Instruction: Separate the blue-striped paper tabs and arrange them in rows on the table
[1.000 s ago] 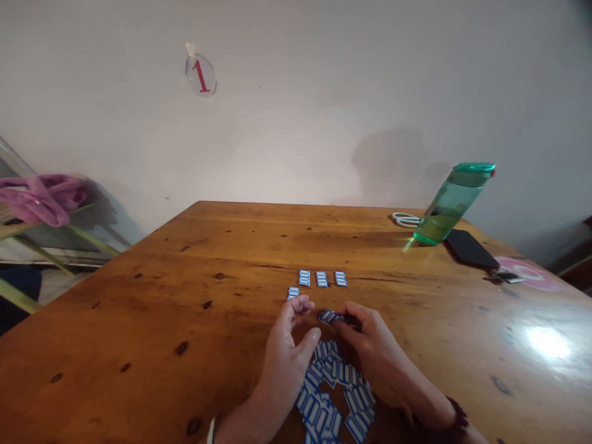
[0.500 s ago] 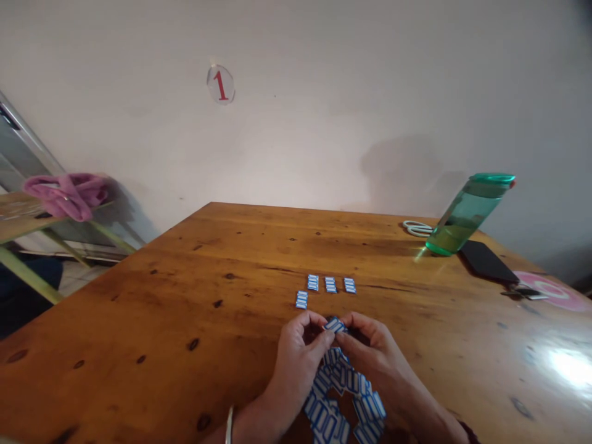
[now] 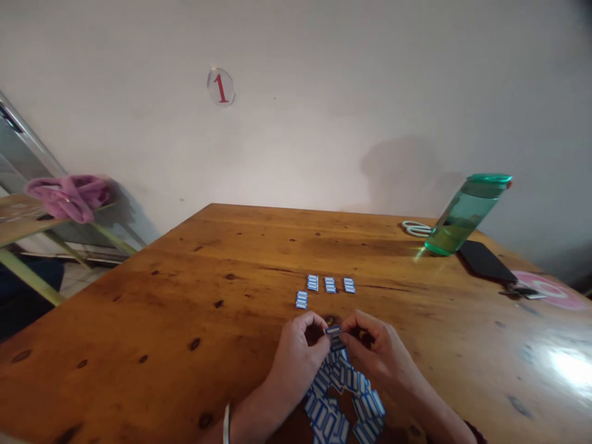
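Between my fingertips is a small blue-and-white card [image 3: 333,331], pinched from both sides. My left hand [image 3: 300,345] grips its left edge, and my right hand [image 3: 377,345] closes on its right edge. Just below lies a loose, overlapping pile of similar cards [image 3: 329,422], partly covered by my hands. Beyond my fingers, a front card [image 3: 301,300] lies flat on the wood. Behind it sit three more in a row: a left card [image 3: 312,283], a middle card [image 3: 330,285] and a right card [image 3: 349,285]. Their printing is too small to read.
A green water bottle [image 3: 467,216] stands at the right rear of the wooden table [image 3: 245,246], beside a white cable [image 3: 415,229] and a dark flat case [image 3: 485,260]. Keys [image 3: 513,291] lie by a pink round mat [image 3: 557,293]. Left, pink cloth [image 3: 69,196] rests on another table.
The held card has tilted in my fingers, so it now looks narrower and more level. My hands have barely shifted; the laid-out cards and the pile stay as they were.
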{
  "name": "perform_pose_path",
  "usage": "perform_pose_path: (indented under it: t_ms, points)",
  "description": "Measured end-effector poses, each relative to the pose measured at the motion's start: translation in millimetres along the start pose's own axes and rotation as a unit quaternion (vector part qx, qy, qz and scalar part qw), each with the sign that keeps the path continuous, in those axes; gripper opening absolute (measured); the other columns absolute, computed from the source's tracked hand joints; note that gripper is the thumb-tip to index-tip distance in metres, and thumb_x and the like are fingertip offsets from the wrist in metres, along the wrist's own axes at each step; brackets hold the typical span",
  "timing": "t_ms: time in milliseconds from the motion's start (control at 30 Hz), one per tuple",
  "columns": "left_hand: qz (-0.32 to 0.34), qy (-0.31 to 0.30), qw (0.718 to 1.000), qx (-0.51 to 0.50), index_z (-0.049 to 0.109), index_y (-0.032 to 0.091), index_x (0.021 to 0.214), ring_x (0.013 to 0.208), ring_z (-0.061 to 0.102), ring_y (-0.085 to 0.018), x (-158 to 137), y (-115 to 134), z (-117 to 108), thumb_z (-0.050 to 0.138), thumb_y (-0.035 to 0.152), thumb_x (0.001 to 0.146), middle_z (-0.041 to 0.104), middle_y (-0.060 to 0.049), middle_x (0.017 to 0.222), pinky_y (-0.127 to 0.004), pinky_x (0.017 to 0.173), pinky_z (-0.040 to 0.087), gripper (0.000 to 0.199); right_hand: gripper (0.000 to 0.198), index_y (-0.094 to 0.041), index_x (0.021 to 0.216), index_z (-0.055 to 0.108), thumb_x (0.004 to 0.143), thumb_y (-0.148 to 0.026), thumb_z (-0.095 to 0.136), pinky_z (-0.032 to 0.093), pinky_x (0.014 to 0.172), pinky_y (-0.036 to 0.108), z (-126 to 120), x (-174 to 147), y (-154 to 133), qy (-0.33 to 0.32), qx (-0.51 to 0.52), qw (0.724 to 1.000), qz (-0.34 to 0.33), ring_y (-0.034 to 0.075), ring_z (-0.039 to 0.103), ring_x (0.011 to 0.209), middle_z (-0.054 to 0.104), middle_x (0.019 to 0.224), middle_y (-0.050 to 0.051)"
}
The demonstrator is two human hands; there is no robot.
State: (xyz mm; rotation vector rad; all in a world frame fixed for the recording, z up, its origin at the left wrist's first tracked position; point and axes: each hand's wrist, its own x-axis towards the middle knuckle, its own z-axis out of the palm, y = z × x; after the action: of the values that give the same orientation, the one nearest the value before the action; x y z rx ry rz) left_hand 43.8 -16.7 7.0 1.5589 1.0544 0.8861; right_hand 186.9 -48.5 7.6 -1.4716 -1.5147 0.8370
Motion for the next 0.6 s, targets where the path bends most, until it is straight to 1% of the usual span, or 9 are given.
perform_pose_path:
  t_ms: [100, 200, 233, 300, 333, 400, 467, 533, 600]
  points:
    - [0.037, 0.036, 0.999, 0.003, 0.053, 0.016, 0.072, 0.065, 0.052, -0.014, 1, 3, -7, 0.049, 0.02, 0.073, 0.056, -0.001, 0.069, -0.024, 0.062, 0.041, 0.006, 0.018, -0.017, 0.059, 0.055, 0.068, -0.032, 0.057, 0.032, 0.045, 0.021, -7, 3, 0, 0.037, 0.057, 0.997, 0.034, 0.01, 0.042, 0.047, 0.049, 0.051, -0.004]
    - [0.087, 0.104, 0.99, 0.041, 0.054, 0.015, 0.084, 0.077, 0.055, -0.015, 1, 6, -16, 0.044, 0.023, 0.08, 0.06, -0.005, 0.083, -0.027, 0.072, 0.042, 0.013, 0.022, -0.017, 0.059, 0.055, 0.064, -0.037, 0.062, 0.033, 0.046, 0.021, -19, 7, 3, 0.097, 0.155, 0.979, 0.086, 0.01, 0.042, 0.048, 0.05, 0.052, -0.004]
    - [0.105, 0.109, 0.986, 0.066, 0.055, 0.015, 0.086, 0.081, 0.056, -0.015, 0, 6, -17, 0.042, 0.023, 0.082, 0.061, -0.005, 0.086, -0.028, 0.076, 0.042, 0.015, 0.022, -0.017, 0.058, 0.055, 0.063, -0.037, 0.063, 0.033, 0.046, 0.021, -22, 8, 5, 0.115, 0.18, 0.972, 0.098, 0.01, 0.042, 0.048, 0.05, 0.052, -0.004]
    - [0.146, 0.065, 0.978, 0.136, 0.056, 0.016, 0.092, 0.091, 0.055, -0.016, -3, 5, -16, 0.041, 0.02, 0.083, 0.061, -0.007, 0.095, -0.03, 0.085, 0.039, 0.017, 0.022, -0.017, 0.057, 0.055, 0.06, -0.035, 0.067, 0.031, 0.045, 0.02, -27, 10, 10, 0.134, 0.217, 0.96, 0.119, 0.009, 0.04, 0.048, 0.048, 0.052, -0.005]
    - [0.166, 0.017, 0.97, 0.178, 0.056, 0.016, 0.095, 0.098, 0.053, -0.017, -6, 4, -14, 0.043, 0.019, 0.083, 0.061, -0.007, 0.1, -0.032, 0.089, 0.037, 0.018, 0.022, -0.017, 0.055, 0.054, 0.058, -0.034, 0.068, 0.03, 0.044, 0.019, -28, 11, 13, 0.133, 0.228, 0.956, 0.129, 0.008, 0.039, 0.047, 0.046, 0.052, -0.005]
    - [0.199, -0.092, 0.939, 0.263, 0.056, 0.016, 0.098, 0.108, 0.048, -0.021, -11, 0, -8, 0.051, 0.02, 0.08, 0.06, -0.008, 0.108, -0.037, 0.097, 0.031, 0.019, 0.023, -0.016, 0.052, 0.051, 0.056, -0.032, 0.068, 0.027, 0.041, 0.019, -26, 14, 19, 0.12, 0.232, 0.954, 0.147, 0.006, 0.035, 0.044, 0.042, 0.049, -0.006]
    - [0.213, -0.164, 0.904, 0.332, 0.058, 0.016, 0.091, 0.099, 0.053, -0.023, -15, -3, -2, 0.053, 0.025, 0.079, 0.063, -0.008, 0.1, -0.04, 0.094, 0.033, 0.015, 0.023, -0.016, 0.049, 0.05, 0.057, -0.031, 0.066, 0.021, 0.037, 0.018, -21, 19, 23, 0.106, 0.217, 0.956, 0.165, 0.004, 0.029, 0.04, 0.039, 0.044, -0.007]
    - [0.235, -0.185, 0.88, 0.368, 0.058, 0.015, 0.086, 0.091, 0.056, -0.021, -18, -4, 2, 0.054, 0.028, 0.079, 0.064, -0.007, 0.093, -0.037, 0.089, 0.038, 0.015, 0.02, -0.015, 0.05, 0.051, 0.059, -0.028, 0.064, 0.017, 0.035, 0.018, -15, 24, 25, 0.093, 0.196, 0.958, 0.186, 0.003, 0.028, 0.037, 0.04, 0.043, -0.007]
    - [0.267, -0.192, 0.866, 0.377, 0.058, 0.016, 0.085, 0.085, 0.056, -0.019, -18, -3, 2, 0.055, 0.03, 0.078, 0.064, -0.005, 0.089, -0.031, 0.082, 0.041, 0.016, 0.018, -0.014, 0.052, 0.052, 0.061, -0.024, 0.063, 0.015, 0.034, 0.018, -7, 30, 23, 0.077, 0.172, 0.96, 0.209, 0.003, 0.028, 0.035, 0.041, 0.043, -0.007]
